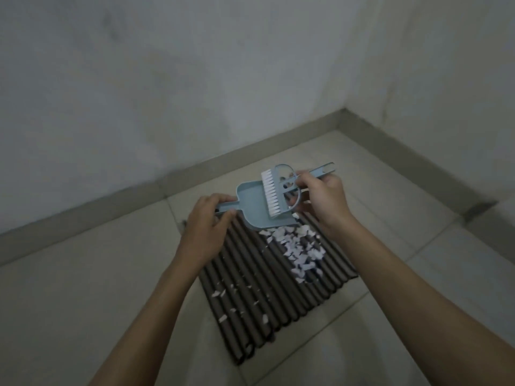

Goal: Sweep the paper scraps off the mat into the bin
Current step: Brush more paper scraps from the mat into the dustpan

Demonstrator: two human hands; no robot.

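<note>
Many white paper scraps (295,246) heaped, scattered across dark ribbed mat (250,296).

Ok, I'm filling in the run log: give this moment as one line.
left hand grips dustpan handle | right hand grips brush | both above mat | scraps unswept | bin unseen

You held a small dustpan (252,203) of pale blue plastic, smooth and matt, and over it a brush (281,188) with a frame of the same blue plastic and stiff white bristles that looked synthetic. Below them the mat (250,277) was dark, ribbed cloth or rubber, which of the two you could not tell, with a dull, coarse surface. The scraps (295,246) heaped near its far right corner were thin white paper, matt and torn-edged. The floor (83,288) under the mat was smooth pale tile with a faint sheen.
</note>
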